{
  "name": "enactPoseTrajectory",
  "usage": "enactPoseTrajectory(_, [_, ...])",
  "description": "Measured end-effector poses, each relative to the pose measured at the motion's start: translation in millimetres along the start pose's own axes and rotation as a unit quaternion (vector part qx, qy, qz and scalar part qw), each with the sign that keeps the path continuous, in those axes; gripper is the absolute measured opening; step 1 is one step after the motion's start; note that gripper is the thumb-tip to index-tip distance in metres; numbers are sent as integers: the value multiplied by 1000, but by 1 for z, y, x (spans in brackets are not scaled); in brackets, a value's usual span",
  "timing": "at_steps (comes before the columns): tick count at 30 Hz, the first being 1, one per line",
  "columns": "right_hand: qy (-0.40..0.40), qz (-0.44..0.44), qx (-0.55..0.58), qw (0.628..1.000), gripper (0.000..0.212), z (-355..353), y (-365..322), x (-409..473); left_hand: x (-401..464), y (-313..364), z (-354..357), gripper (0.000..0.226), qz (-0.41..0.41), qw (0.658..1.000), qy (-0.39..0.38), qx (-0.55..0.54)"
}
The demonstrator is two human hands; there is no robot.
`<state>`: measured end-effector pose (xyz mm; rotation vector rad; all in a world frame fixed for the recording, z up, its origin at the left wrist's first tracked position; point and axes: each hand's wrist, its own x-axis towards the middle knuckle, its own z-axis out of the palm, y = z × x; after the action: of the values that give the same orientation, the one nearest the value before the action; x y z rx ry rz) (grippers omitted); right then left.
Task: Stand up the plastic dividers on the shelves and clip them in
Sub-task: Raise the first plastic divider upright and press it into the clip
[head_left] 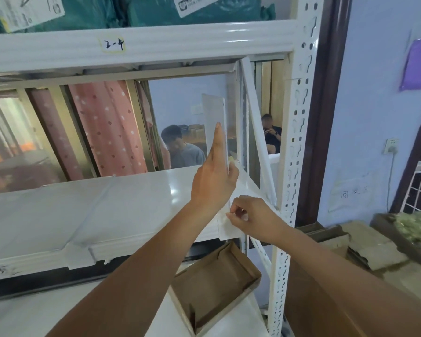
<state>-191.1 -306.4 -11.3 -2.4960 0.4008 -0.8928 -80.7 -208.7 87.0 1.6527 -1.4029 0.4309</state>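
I'm bracing the divider [214, 122] upright mid-frame w/ left hand [213, 176], fingers flat against it; right hand [249, 216] is pinching its bottom clip [226, 229] onto shelf [107, 215] edge — keep it vertical, press evenly.

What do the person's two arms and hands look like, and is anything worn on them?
Both forearms are bare up to the edge of the picture: no sleeves show. The left hand and the right hand carry no gloves, and no ring, watch or bracelet can be seen. The nails that show are short and unpainted.
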Motion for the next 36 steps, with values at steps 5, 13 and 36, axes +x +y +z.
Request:
enactPoseTrajectory(5, [1, -20, -78, 997, 25, -4, 17, -14, -50, -30, -1, 70, -59, 995, -66, 54])
enactPoseTrajectory(13, [29, -45, -147, 988, 44, 6, 32, -33, -120, -90, 32, 60, 22, 978, -143, 152])
enactPoseTrajectory(36, [144, -44, -178, 972, 37, 52, 32, -45, -124, -109, 48, 47, 117, 965, -51, 228])
